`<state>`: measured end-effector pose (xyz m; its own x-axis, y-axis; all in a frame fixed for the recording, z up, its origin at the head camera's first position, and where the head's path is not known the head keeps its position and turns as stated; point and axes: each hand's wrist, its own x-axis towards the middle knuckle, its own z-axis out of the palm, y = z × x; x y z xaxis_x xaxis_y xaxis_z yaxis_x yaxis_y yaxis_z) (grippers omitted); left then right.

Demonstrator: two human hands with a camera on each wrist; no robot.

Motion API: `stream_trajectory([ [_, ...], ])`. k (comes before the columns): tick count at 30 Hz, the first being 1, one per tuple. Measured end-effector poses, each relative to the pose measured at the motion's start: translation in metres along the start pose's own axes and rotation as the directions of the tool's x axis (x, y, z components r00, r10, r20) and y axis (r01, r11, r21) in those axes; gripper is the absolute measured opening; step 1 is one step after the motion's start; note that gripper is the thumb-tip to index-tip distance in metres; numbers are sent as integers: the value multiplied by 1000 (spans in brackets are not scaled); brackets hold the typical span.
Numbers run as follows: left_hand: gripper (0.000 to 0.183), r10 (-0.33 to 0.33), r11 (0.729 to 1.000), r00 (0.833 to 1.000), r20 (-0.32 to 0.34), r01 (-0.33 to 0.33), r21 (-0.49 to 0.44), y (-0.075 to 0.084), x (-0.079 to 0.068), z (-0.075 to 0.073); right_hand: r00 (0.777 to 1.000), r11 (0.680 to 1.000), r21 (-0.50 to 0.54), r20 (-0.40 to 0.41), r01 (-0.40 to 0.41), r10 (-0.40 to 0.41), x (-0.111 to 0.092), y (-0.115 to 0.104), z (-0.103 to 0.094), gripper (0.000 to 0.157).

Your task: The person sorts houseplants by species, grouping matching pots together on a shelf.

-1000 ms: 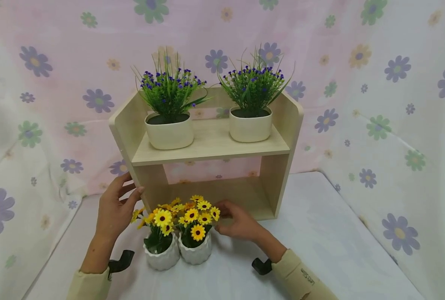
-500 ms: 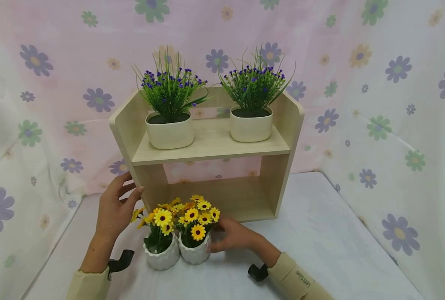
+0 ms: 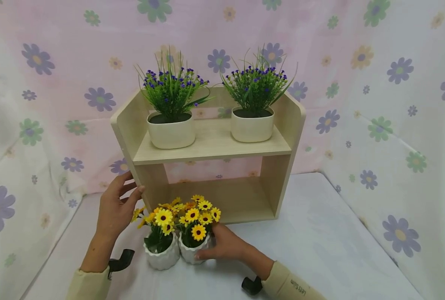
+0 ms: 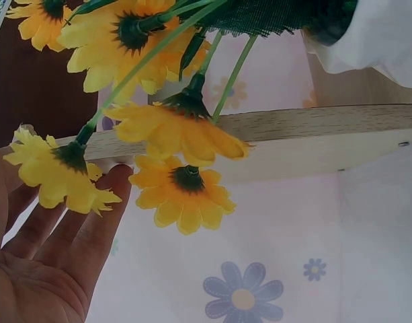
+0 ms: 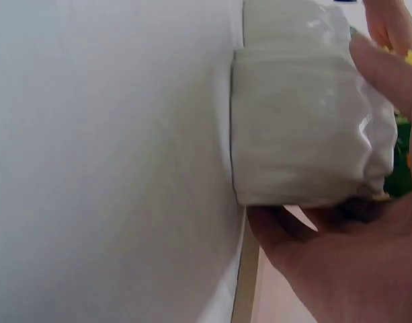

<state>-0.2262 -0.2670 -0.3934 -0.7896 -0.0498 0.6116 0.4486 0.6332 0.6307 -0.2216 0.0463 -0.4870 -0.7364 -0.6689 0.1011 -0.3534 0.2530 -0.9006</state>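
Observation:
Two white scalloped pots with yellow artificial daisies stand side by side on the white cloth in the head view, a left pot (image 3: 163, 257) and a right pot (image 3: 193, 252). My right hand (image 3: 227, 243) grips the right pot, thumb on its front and fingers round its far side. In the right wrist view that pot (image 5: 306, 128) sits upright on the cloth, partly hiding the other. At the left, my left hand (image 3: 114, 208) holds the wooden shelf (image 3: 222, 155) by its side panel, thumb over the front edge. Yellow flowers (image 4: 185, 195) hang before the left hand in its wrist view.
On the upper shelf board stand two cream pots with purple flowers and grass, a left one (image 3: 171, 132) and a right one (image 3: 252, 126). The lower compartment (image 3: 241, 200) lies behind the daisies. A flower-patterned curtain (image 3: 357, 96) surrounds the table (image 3: 319, 233).
My right hand has come forward and left from behind the flowers, down to the right pot, and has closed round it. The left hand stays at the shelf panel.

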Motion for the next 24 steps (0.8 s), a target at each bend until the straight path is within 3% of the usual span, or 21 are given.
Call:
stream_trajectory([
  [7, 60, 20, 999, 1000, 0, -20, -32, 3, -1, -1, 994, 999, 40, -101, -35, 39, 0, -2, 16, 104],
  [13, 59, 8, 1000, 1000, 3, -8, -6, 3, -1, -1, 983, 996, 54, -168, -69, 77, -1, -6, 23, 106],
  [24, 59, 1, 1000, 1000, -2, -1, 11, 1, 0, 0, 985, 991, 118, -151, -67, 85, -1, -8, 23, 105],
])
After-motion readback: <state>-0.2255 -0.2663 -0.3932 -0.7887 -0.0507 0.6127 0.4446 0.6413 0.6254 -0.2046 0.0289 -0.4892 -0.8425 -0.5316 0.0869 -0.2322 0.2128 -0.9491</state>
